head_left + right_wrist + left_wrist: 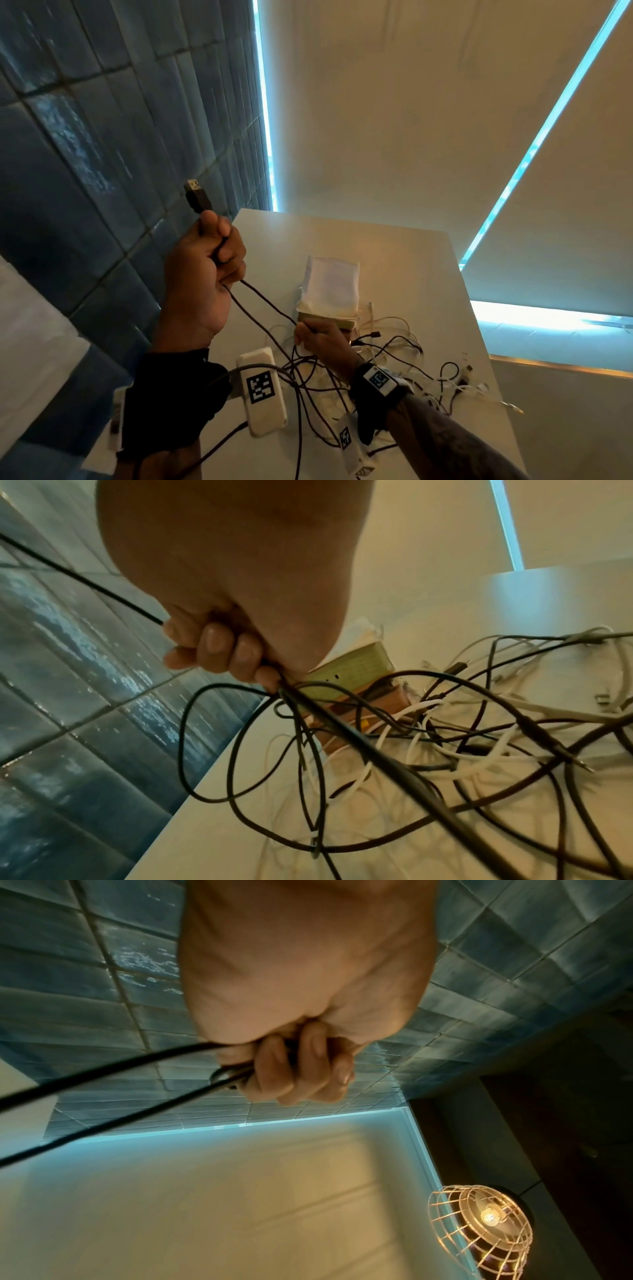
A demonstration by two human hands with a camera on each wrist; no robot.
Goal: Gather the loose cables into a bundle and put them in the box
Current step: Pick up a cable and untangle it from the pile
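My left hand [209,253] is raised above the table's left side and grips a black cable [263,301]; its USB plug [197,197] sticks up out of the fist. In the left wrist view the left hand [294,1064] has its fingers curled round a looped black cable [103,1069]. Lower down, my right hand [317,337] grips the same black cable, close in front of the box [330,291], which has a white cloth over its top. A tangle of black and white cables [387,363] lies on the table under and right of the right hand [222,647]. The cable tangle [428,737] spreads before the box [352,672].
The white table [411,267] stands against a blue tiled wall [102,137] on the left. White tagged modules [262,390] lie near the front, linked to my wrist straps. More loose white cables [479,387] reach toward the table's right edge. A caged lamp [486,1229] shows in the left wrist view.
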